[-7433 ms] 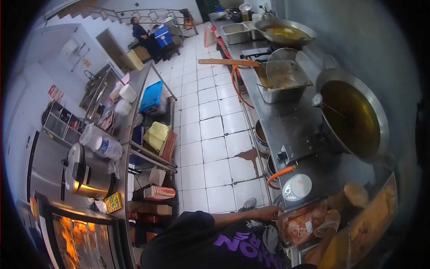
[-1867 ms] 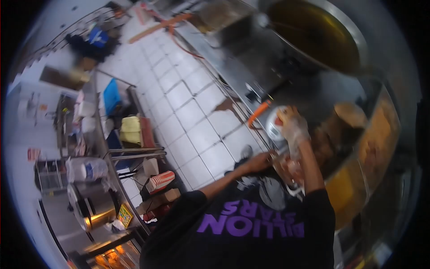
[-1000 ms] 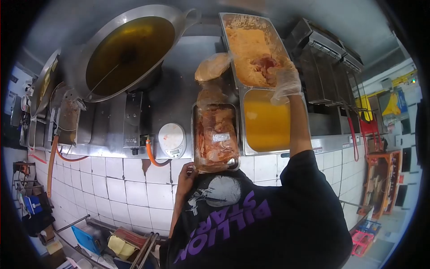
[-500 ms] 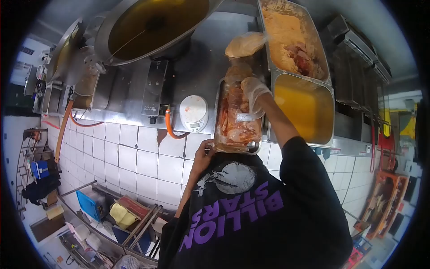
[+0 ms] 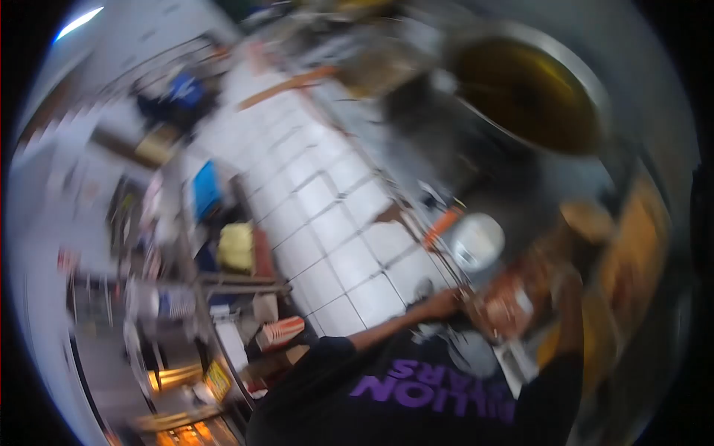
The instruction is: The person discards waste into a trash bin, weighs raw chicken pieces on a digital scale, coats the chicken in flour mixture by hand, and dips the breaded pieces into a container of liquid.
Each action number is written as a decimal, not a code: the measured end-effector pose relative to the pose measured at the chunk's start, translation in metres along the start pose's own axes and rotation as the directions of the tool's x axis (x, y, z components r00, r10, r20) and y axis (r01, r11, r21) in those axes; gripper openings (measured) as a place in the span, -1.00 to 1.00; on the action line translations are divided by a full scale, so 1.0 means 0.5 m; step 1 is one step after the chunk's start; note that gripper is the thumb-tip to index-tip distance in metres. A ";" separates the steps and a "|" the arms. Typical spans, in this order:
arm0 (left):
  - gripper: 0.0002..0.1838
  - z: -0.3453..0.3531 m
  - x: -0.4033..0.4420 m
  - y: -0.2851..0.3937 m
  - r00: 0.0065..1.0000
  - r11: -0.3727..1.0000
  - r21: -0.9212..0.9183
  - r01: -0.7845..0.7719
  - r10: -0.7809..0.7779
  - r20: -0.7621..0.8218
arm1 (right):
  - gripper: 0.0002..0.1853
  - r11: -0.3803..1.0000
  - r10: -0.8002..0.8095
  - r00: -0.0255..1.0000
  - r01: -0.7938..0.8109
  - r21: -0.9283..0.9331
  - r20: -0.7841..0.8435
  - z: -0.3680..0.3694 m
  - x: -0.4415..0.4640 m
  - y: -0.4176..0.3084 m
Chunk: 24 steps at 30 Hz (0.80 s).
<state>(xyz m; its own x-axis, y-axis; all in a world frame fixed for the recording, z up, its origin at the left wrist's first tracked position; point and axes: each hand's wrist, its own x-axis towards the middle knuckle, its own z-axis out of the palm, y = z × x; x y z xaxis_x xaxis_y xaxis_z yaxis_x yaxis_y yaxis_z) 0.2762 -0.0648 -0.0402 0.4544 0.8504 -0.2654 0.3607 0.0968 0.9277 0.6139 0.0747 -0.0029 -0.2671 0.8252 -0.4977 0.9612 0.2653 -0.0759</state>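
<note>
Blur from head movement smears this view. A tray of reddish raw meat in clear plastic [image 5: 506, 305] lies at the counter's front edge, close to my body. My left hand [image 5: 448, 302] reaches to the tray's near left corner and seems to touch its edge; the fingers are too smeared to read. My right hand [image 5: 567, 282], in a clear plastic glove, is at the right side of the meat, its fingers blurred. A white round kitchen scale [image 5: 477, 241] stands left of the tray. Beyond the meat sits a tan plastic bag [image 5: 587, 221].
A large pan of dark oil [image 5: 528, 93] stands at the back of the counter. On the right are a container of orange-tan breading [image 5: 636, 238] and one of yellow liquid [image 5: 595, 334]. An orange hose [image 5: 444, 227] hangs at the counter edge. Shelving with a blue lid [image 5: 207, 190] stands left.
My head has turned left, so the counter now appears tilted and further right, with more of the floor and shelving in view. Both hands stay by the tray of meat.
</note>
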 end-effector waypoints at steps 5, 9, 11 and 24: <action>-0.68 -0.004 0.007 0.011 0.999 0.998 -0.062 -0.032 0.033 0.018 | -0.69 0.997 0.047 0.999 -0.046 -0.055 0.027 -0.030 0.004 -0.033; -0.68 -0.010 -0.001 0.019 0.999 0.998 -0.049 -0.044 0.044 0.002 | -0.68 0.995 0.073 0.997 -0.071 -0.064 0.023 -0.030 -0.018 -0.034; -0.67 0.003 0.006 0.001 1.000 0.998 -0.067 -0.013 0.014 0.004 | -0.67 0.995 0.093 0.995 -0.092 -0.046 0.024 -0.033 -0.025 -0.035; -0.65 0.026 0.037 -0.059 0.999 0.998 -0.013 -0.055 0.055 0.001 | -0.70 0.995 0.023 0.999 -0.026 -0.093 -0.028 -0.047 -0.040 -0.057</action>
<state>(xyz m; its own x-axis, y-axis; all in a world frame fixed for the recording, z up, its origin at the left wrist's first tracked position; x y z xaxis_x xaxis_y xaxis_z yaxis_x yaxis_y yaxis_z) 0.2844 -0.0589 -0.0761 0.4746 0.8536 -0.2146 0.3245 0.0570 0.9442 0.5900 0.0622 0.0298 -0.2464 0.8447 -0.4751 0.9572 0.2890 0.0176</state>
